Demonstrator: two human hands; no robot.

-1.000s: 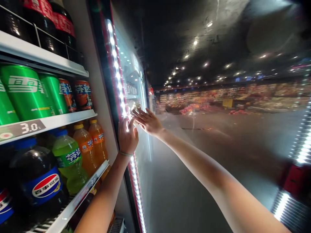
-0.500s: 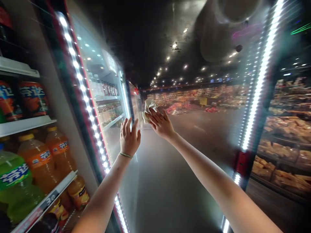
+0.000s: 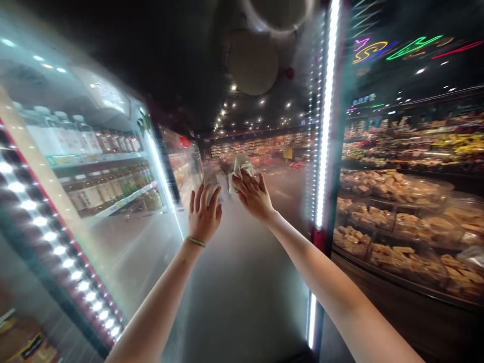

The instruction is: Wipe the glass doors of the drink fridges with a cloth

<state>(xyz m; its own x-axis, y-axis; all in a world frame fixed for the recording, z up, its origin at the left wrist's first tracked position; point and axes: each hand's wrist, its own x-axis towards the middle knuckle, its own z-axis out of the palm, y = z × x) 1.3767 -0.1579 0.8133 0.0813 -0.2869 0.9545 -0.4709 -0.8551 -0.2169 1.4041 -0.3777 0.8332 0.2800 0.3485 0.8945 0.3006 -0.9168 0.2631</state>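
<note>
My right hand (image 3: 254, 195) presses a crumpled white cloth (image 3: 240, 171) against a glass cooler door (image 3: 132, 242), with the cloth bunched at the fingertips and poking out above them. Just to the left, my left hand (image 3: 204, 214) is raised with its palm toward the glass and fingers spread. It holds nothing and looks flat on the pane or very close to it. A thin band circles my left wrist. Both bare arms reach up from the bottom of the view.
Bottled drinks (image 3: 102, 186) stand on shelves behind the glass. A bright LED strip (image 3: 325, 116) runs up a door frame to the right. Trays of baked goods (image 3: 393, 227) fill the right side, and store shelves lie far ahead.
The view has swung right, taking the soda shelves out of frame and bringing the baked goods in. My hands stay on the glass, and the cloth still sits under my right hand.
</note>
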